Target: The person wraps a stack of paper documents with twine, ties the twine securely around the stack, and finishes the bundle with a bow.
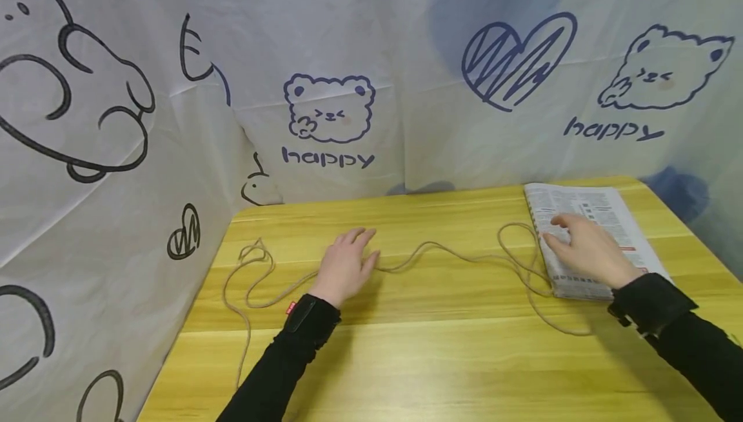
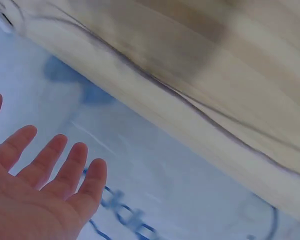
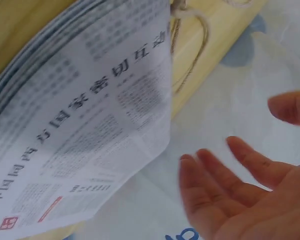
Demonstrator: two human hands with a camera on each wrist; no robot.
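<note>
A long tan string lies loosely across the wooden table, looped at both ends. Over its middle left stretch hovers my left hand, fingers spread and nothing in its grasp. In the left wrist view the same hand shows a bare palm, with the string running beyond it. A folded stack of newspaper lies at the right, its left edge overlapping part of the string's loops. Above the newspaper is my right hand, thumb and fingers apart. The right wrist view shows this hand holding nothing beside the printed newspaper.
The yellow wood-grained table meets a white cloth printed with bears, hearts and lettering along its back and left sides. One string end trails toward the table's front left, near my left sleeve.
</note>
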